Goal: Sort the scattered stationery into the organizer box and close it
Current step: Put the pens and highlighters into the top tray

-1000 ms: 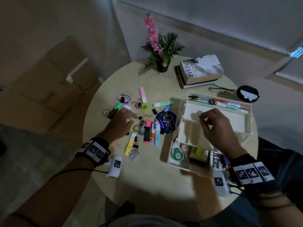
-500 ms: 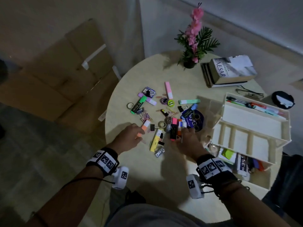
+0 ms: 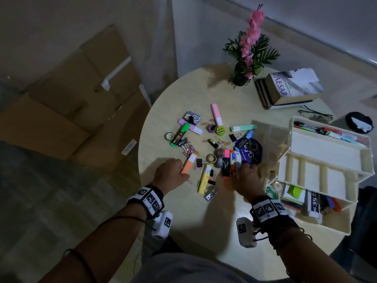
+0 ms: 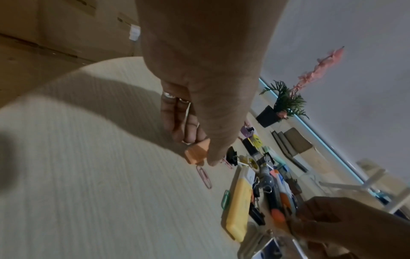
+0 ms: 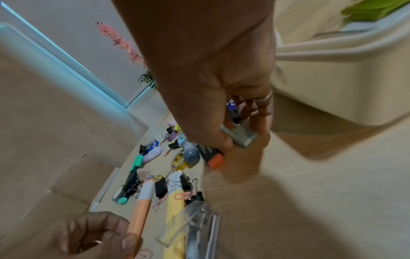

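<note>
While pinched, orange highlighter (image 3: 187,165) juts from left hand (image 3: 170,175) — beside paper clips (image 3: 190,150)

Matt pale wood-grain table (image 3: 183,217); glossy white plastic organizer box (image 3: 326,158).

I can read "CAESAR" and "GOLDSWORTHY" on the book (image 3: 293,86) spine, upper right of the head view; other labels are too blurred for me.

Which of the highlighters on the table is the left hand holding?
The orange highlighter with the white cap: the left hand grips its lower end with curled fingers. The pink, mint and green highlighters lie untouched farther away.
</note>
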Tool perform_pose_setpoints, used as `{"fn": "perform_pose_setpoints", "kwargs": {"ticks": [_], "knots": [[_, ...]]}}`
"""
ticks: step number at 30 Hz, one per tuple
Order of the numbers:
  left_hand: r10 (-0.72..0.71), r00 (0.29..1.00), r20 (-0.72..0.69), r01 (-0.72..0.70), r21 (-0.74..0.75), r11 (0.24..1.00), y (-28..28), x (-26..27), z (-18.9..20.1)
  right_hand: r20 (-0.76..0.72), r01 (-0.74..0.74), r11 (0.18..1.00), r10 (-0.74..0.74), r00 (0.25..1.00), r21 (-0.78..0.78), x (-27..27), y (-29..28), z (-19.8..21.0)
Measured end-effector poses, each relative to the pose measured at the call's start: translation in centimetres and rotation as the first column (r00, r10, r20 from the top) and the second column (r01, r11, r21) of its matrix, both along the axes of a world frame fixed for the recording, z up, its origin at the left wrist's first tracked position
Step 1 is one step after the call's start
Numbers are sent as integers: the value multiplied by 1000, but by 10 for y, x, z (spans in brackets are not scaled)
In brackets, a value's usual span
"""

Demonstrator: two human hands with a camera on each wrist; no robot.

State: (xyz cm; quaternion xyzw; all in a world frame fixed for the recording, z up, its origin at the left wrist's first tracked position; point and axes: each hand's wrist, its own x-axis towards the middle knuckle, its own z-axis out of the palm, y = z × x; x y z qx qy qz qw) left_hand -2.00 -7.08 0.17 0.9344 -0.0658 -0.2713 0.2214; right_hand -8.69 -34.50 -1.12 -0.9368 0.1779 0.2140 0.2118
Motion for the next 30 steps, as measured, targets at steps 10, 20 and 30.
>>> {"fn": "perform_pose_setpoints", "kwargs": {"ticks": [10, 20, 30], "knots": [[-87, 996, 1, 87, 7, 996, 8, 3, -4, 166, 253, 959, -272, 948, 125, -14, 0, -9], [-64, 997, 44, 74, -324, 943, 1, 5, 18, 255, 283, 947, -315, 914, 155, -23, -18, 1], [-65, 996, -62, 35, -400, 916, -50, -9, 49, 141, 51, 998, -56, 988, 38, -8, -25, 0]]}}
